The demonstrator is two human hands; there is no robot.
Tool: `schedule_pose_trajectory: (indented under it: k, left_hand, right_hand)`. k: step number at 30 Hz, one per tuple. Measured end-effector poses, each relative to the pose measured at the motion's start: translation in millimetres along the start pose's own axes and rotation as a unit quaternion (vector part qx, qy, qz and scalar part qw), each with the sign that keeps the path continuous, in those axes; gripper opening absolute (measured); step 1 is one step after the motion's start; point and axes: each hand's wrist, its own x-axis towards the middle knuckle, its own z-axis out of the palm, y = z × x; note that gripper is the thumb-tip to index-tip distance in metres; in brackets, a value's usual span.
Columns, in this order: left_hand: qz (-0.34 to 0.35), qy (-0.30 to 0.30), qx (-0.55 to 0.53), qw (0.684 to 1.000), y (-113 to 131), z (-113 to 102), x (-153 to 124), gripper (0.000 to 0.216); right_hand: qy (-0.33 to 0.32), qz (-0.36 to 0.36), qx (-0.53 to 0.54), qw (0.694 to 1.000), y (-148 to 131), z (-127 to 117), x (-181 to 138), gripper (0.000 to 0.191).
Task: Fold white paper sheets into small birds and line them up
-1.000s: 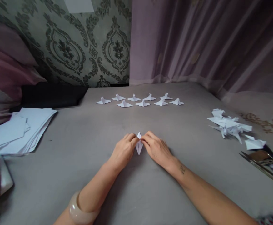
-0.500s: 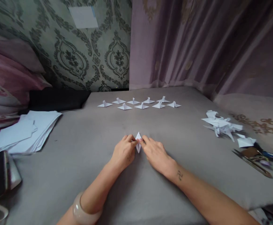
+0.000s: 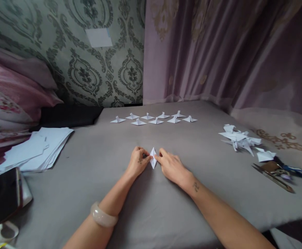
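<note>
My one camera rides on my head, facing forward and down along both forearms. It sits close over the grey surface [image 3: 88,180]. My left hand [image 3: 138,162], right hand [image 3: 172,168] and the folded paper [image 3: 153,159] fall mid-frame, with wall [image 3: 75,62] and curtain [image 3: 218,52] beyond.

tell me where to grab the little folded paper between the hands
Probably pinch the folded paper at its wide middle, coming in from the left and right edges, as the left hand and right hand do. It lies flat on the grey cloth, a narrow diamond whose near and far ends taper to thin points.
</note>
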Motion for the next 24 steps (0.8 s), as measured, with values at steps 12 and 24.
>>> schedule_pose_trajectory:
  k: [12, 24]
  left_hand:
    - [-0.056, 0.037, -0.379, 0.923, 17.3, -4.2, -8.5, 0.025]
    - [-0.015, 0.005, -0.423, 0.906, 29.9, -2.6, -15.3, 0.017]
  right_hand:
    - [0.339, 0.062, 0.339, 0.875, 10.8, 5.7, 9.3, 0.02]
    - [0.366, 0.007, 0.346, 0.864, -4.8, -8.1, -0.3, 0.008]
